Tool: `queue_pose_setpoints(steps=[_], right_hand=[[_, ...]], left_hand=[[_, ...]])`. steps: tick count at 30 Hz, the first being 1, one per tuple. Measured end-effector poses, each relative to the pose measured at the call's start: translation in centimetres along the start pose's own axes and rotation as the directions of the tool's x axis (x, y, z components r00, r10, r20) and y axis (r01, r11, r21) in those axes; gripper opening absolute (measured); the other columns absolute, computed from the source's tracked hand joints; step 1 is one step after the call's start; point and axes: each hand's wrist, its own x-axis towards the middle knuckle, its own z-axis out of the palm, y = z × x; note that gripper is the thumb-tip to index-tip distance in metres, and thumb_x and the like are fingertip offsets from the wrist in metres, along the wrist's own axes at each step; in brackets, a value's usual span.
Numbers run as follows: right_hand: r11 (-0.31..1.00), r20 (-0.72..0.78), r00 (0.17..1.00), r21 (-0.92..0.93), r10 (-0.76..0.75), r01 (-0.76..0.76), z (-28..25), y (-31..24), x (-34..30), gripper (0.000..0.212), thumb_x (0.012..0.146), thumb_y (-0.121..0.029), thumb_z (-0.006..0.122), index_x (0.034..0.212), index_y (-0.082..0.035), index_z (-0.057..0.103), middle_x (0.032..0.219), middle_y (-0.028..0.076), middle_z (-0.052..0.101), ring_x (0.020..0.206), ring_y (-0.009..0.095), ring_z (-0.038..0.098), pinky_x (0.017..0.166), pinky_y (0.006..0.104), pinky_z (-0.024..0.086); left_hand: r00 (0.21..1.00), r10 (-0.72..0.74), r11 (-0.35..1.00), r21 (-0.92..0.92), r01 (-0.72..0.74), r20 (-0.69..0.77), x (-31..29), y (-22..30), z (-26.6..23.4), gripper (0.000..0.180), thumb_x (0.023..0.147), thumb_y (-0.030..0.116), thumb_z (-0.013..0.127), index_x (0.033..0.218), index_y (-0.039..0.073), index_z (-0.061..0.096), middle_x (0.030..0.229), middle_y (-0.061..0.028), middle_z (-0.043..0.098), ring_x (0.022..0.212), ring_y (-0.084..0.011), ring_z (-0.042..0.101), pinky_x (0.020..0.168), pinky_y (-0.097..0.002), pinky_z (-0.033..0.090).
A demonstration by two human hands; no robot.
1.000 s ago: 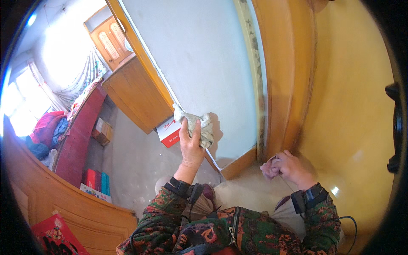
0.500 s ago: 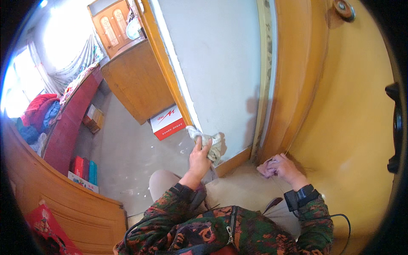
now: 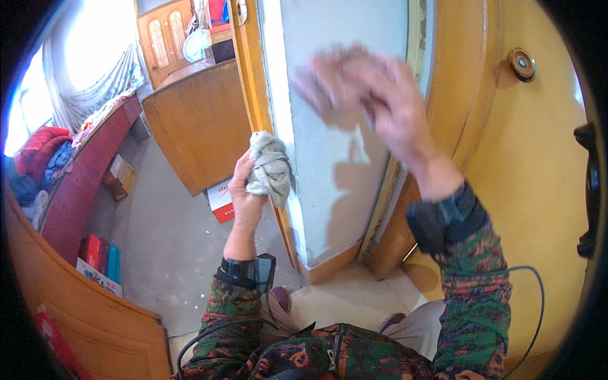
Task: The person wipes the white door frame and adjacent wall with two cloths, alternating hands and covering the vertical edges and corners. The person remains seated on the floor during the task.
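Observation:
A crumpled whitish-grey cloth (image 3: 270,166) is gripped in my left hand (image 3: 244,190), raised beside the wooden edge of the doorway (image 3: 254,82). My right hand (image 3: 399,104) is up in front of the pale wall (image 3: 335,31), closed around a pinkish cloth (image 3: 339,79). Motion smears both that hand and its cloth, and whether the cloth touches the wall I cannot tell. Below, the wall ends in a wooden baseboard (image 3: 332,263).
A yellow door (image 3: 538,190) with a round knob (image 3: 521,64) stands on the right. Through the doorway are a wooden cabinet (image 3: 193,123), a red-and-white box (image 3: 221,202) and a long dark-red bed edge (image 3: 88,171). An open wooden door (image 3: 95,291) fills the lower left.
Both hands have risen from low near the floor, each keeping its cloth. The right one has swung up and left, from the door's foot to the wall. My view has shifted too.

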Motion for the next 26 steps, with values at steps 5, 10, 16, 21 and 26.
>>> queue_pose_setpoints(steps=[5,10,16,21,26], right_hand=[[0.709,0.084,0.990,0.690,0.116,-0.141,1.8,0.7,7.3,0.030,0.091,-0.016,0.060,0.120,-0.016,0.069,0.135,0.011,0.052,0.127,0.030,0.045,0.108,0.0502,0.037],[0.995,-0.039,0.999,0.093,0.029,-0.025,6.7,-1.1,-1.9,0.049,0.076,0.004,0.073,0.121,-0.015,0.069,0.128,0.008,0.053,0.124,0.031,0.048,0.105,0.0395,0.044],[0.985,0.288,0.958,0.167,-0.020,-0.030,12.2,-7.9,-22.2,0.036,0.077,-0.015,0.068,0.114,-0.017,0.070,0.134,0.010,0.051,0.124,0.033,0.046,0.105,0.0488,0.039],[0.943,0.803,0.594,0.170,0.035,-0.285,12.7,-11.8,-34.8,0.036,0.075,-0.028,0.062,0.108,-0.015,0.067,0.137,0.010,0.050,0.125,0.037,0.047,0.105,0.0539,0.037],[0.971,0.619,0.786,0.176,0.018,-0.160,11.0,-6.4,-30.2,0.051,0.071,-0.020,0.065,0.122,-0.018,0.067,0.143,0.014,0.048,0.140,0.037,0.033,0.116,0.0571,0.025]], left_hand=[[0.995,0.095,0.995,0.027,-0.094,-0.039,-2.5,-2.9,0.2,0.041,0.090,-0.002,0.061,0.130,0.008,0.061,0.136,-0.0138,0.055,0.127,-0.0272,0.052,0.110,-0.0373,0.036],[0.948,-0.317,0.903,-0.311,0.296,-0.018,-3.4,-5.3,-2.3,0.032,0.094,0.001,0.056,0.125,0.003,0.062,0.127,-0.0056,0.059,0.120,-0.0181,0.055,0.103,-0.0323,0.043],[0.967,-0.253,0.913,-0.335,0.233,-0.015,-3.8,-5.6,-2.0,0.032,0.096,0.003,0.055,0.128,0.003,0.060,0.130,-0.0053,0.057,0.119,-0.0181,0.055,0.104,-0.0324,0.042],[0.944,-0.330,0.887,-0.346,0.306,-0.009,-3.8,-5.8,-2.6,0.031,0.099,0.008,0.053,0.128,0.001,0.059,0.132,-0.0052,0.056,0.123,-0.0173,0.053,0.107,-0.0324,0.040],[0.927,-0.373,0.860,-0.366,0.357,0.029,-4.0,-6.1,-3.6,0.040,0.096,0.009,0.060,0.136,0.009,0.057,0.143,-0.0073,0.051,0.129,-0.0213,0.050,0.110,-0.0360,0.038]])
